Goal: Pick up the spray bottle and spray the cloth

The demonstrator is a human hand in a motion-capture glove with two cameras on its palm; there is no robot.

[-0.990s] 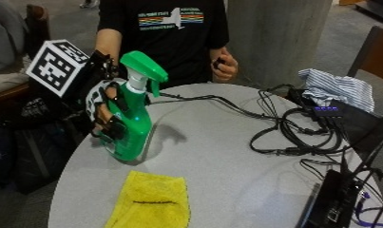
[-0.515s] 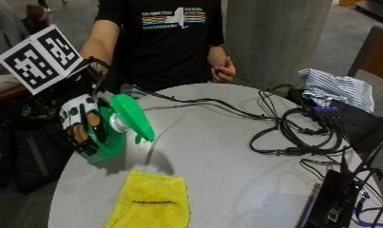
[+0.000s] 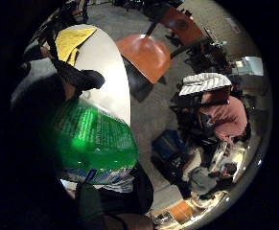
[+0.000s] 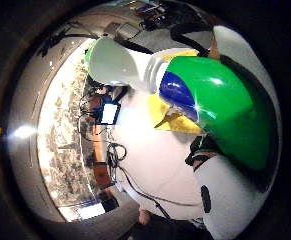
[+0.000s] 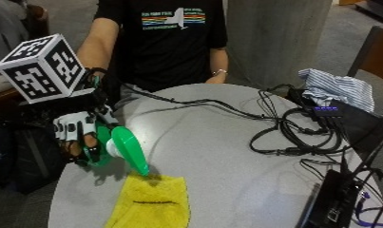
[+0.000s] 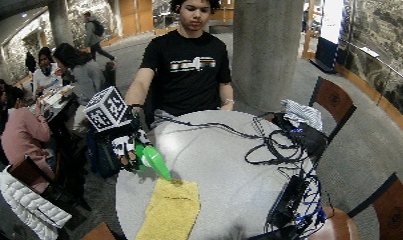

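Green spray bottle (image 5: 118, 148), gripped by right hand (image 5: 77, 135), tilts toward yellow cloth (image 5: 150, 202).

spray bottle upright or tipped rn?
Tipped: the green plastic spray bottle, held in the black-gloved right hand, points its nozzle down at the yellow cloth.

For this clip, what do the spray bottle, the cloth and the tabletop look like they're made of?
Green spray bottle with white neck, gripped by the gloved right hand: probably glossy translucent plastic, since light glows through its body in the palm view.
Yellow cloth: soft, matte, nappy fabric, perhaps microfibre.
Round grey table: smooth, faintly reflective surface, likely laminate, though that is uncertain.
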